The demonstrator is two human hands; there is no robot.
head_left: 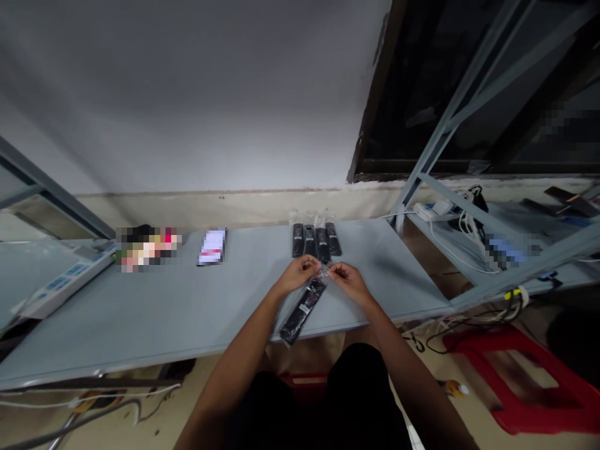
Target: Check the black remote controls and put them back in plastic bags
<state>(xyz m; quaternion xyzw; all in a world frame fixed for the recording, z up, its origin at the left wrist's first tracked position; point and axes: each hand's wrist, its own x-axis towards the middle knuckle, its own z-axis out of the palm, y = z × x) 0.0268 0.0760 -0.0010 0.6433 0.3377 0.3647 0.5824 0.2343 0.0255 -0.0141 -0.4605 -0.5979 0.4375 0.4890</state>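
A long, flat black item (302, 311), shaped like a remote control and bearing a small white label, lies slanted in a clear plastic bag (324, 272) over the table's front part. My left hand (302, 272) pinches the far end of the bag from the left. From the right, the fingers of my right hand (348, 280) are closed on the same end. Just beyond my hands, several similar black items in clear bags (321, 242) lie side by side, their bag ends toward the wall.
On the grey table (187, 312) lie a lit phone (212, 247) and a blurred pile (147, 247). A long white box (65, 284) stands at the left. Right, a metal frame (440, 140) borders a shelf with cables (469, 222); a red stool (529, 378) is below.
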